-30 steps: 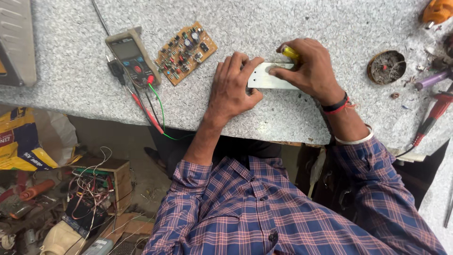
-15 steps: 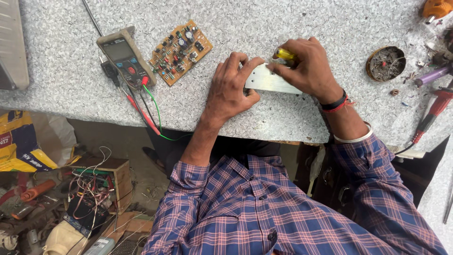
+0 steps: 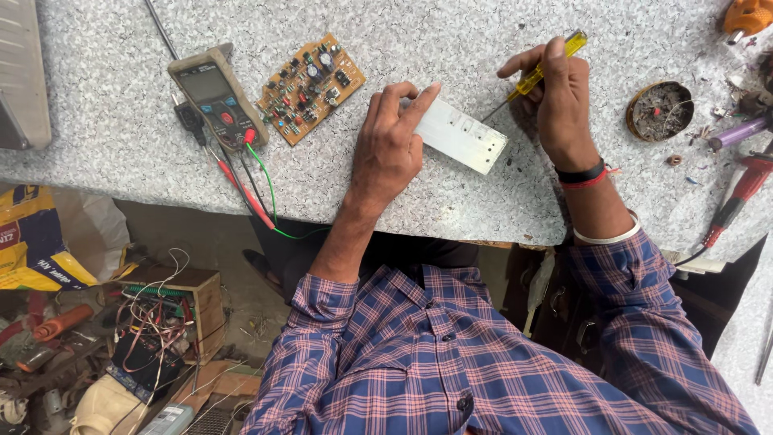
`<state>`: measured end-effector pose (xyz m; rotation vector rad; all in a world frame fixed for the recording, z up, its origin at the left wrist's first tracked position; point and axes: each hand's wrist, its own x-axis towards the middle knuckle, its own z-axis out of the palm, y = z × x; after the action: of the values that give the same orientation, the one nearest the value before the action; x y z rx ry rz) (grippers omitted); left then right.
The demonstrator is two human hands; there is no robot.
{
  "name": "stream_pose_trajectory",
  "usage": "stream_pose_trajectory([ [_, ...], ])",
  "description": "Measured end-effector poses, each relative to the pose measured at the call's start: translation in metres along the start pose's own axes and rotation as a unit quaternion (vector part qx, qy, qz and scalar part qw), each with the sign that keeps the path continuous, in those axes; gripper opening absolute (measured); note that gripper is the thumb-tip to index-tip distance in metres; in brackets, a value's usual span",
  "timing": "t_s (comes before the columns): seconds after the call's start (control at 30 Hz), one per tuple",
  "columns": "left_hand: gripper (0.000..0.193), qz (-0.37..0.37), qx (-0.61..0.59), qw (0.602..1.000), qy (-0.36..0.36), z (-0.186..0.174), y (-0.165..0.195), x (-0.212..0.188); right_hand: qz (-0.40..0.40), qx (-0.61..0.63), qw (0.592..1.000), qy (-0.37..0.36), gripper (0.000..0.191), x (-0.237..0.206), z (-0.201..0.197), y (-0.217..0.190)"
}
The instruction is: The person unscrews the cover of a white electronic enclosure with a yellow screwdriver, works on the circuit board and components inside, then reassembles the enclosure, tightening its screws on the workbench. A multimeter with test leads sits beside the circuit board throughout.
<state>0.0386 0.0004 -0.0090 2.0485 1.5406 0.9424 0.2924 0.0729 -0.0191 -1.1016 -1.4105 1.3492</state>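
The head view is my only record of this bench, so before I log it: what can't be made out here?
- Yellow-handled screwdriver: where its tip meets the white rectangular plate is too small to tell.
- Plate's near end: covered by the left hand.
- Screwdriver handle's middle: wrapped by the right hand.
- Orange tool: cut off by the top edge.
- Grey multimeter screen: unreadable.
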Motion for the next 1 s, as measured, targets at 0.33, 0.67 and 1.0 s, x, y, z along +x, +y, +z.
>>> stream_pose_trajectory([
  [0.33, 0.065, -0.037, 0.001, 0.999, 0.038, 0.006, -0.008, -0.001, 0.062, -0.050, 0.996, -0.028, 0.024, 0.003, 0.008, -0.023],
  [0.67, 0.116, 0.027, -0.044, 0.999, 0.012, 0.011, -0.012, -0.006, 0.017, -0.071, 0.995, -0.064, 0.022, 0.005, 0.005, -0.019],
  [1.0, 0.153, 0.048, 0.032, 0.998, -0.018, 0.016, -0.010, -0.002, 0.048, -0.015, 0.996, -0.070, 0.023, 0.006, 0.007, -0.013],
])
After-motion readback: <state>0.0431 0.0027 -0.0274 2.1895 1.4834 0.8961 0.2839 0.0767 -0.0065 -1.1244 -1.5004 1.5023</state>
